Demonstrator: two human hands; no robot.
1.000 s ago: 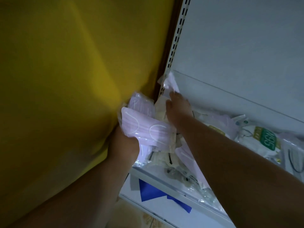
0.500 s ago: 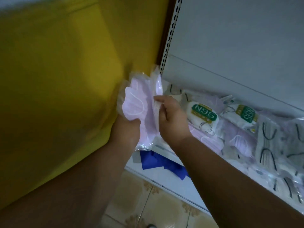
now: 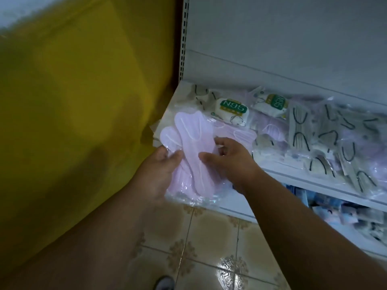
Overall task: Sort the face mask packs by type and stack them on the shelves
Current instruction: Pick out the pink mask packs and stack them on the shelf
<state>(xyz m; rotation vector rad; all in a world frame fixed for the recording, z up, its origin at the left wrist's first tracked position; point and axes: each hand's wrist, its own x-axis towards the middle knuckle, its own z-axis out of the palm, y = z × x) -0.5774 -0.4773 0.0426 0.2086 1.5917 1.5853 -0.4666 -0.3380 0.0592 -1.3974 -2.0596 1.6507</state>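
A bundle of pink face mask packs (image 3: 191, 143) in clear plastic is held in front of the white shelf's (image 3: 293, 174) left end. My left hand (image 3: 161, 170) grips the bundle from the left with its thumb on top. My right hand (image 3: 228, 160) holds its right side, thumb on the front and fingers curled round the edge. On the shelf lie more pink packs (image 3: 270, 128), two white N95 packs with green labels (image 3: 232, 110) (image 3: 272, 103), and several clear packs with black ear loops (image 3: 326, 143).
A yellow wall (image 3: 83, 101) stands close on the left, meeting the shelf's slotted upright (image 3: 184, 38). A lower shelf (image 3: 345, 210) holds blue packs. Tiled floor (image 3: 209, 237) lies below, with a shoe tip (image 3: 165, 283) at the bottom edge.
Both hands have drawn the pink bundle back and down from the shelf corner. The view has tilted down, showing more floor and the lower shelf. My right hand went from the packs on the shelf to the bundle.
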